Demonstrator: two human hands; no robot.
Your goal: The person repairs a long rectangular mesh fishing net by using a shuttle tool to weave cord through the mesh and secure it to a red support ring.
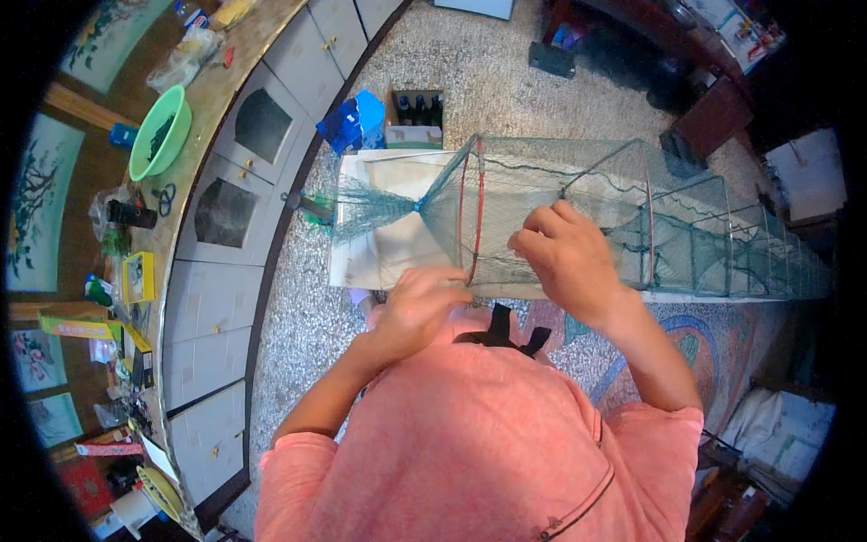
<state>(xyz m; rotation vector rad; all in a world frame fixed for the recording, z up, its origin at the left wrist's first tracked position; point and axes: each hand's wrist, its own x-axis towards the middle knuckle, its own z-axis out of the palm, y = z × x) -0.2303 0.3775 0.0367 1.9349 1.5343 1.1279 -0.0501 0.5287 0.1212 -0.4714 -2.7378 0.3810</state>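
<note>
A long green mesh fish trap [560,226], held out by wire frames, stretches across in front of me. Its left end is gathered and tied at a blue knot [418,206], beyond which loose netting fans out. At the lower end of the red frame [480,194], my left hand [423,303] is curled closed at the net's near edge; its fingertips are slightly blurred. My right hand [569,253] hovers over the mesh of the first section, thumb and fingers pinched together. Anything between them is too fine to make out. Beneath the net lies a pale board [361,262].
A long counter [203,117] with cabinet doors runs along the left, bearing a green basin [163,135], scissors [165,199] and a yellow box [139,277]. Past the board are a carton of bottles [415,122] and a blue box [352,125]. Dark furniture [650,45] stands far right.
</note>
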